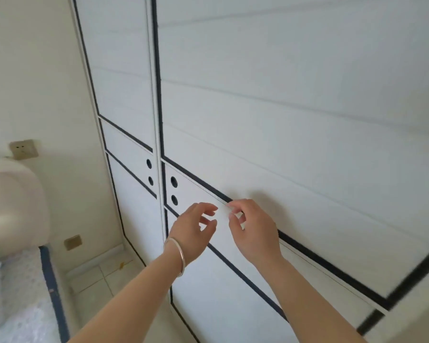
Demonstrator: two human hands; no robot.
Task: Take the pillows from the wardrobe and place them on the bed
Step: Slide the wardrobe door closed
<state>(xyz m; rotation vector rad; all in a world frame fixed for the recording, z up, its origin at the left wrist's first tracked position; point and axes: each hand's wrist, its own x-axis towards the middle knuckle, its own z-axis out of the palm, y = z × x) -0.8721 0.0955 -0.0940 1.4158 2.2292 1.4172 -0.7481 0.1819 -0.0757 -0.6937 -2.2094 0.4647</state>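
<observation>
Before unlabelled wardrobe (282, 120), two hands

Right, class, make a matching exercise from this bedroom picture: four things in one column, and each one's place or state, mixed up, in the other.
Things:
1. wardrobe doors
2. bracelet
3. wall socket
4. bed

Places or states:
A. bottom left corner
B. closed
C. on the wall above the headboard
D. on the left wrist

Pairs: 1-B, 2-D, 3-C, 4-A
</observation>
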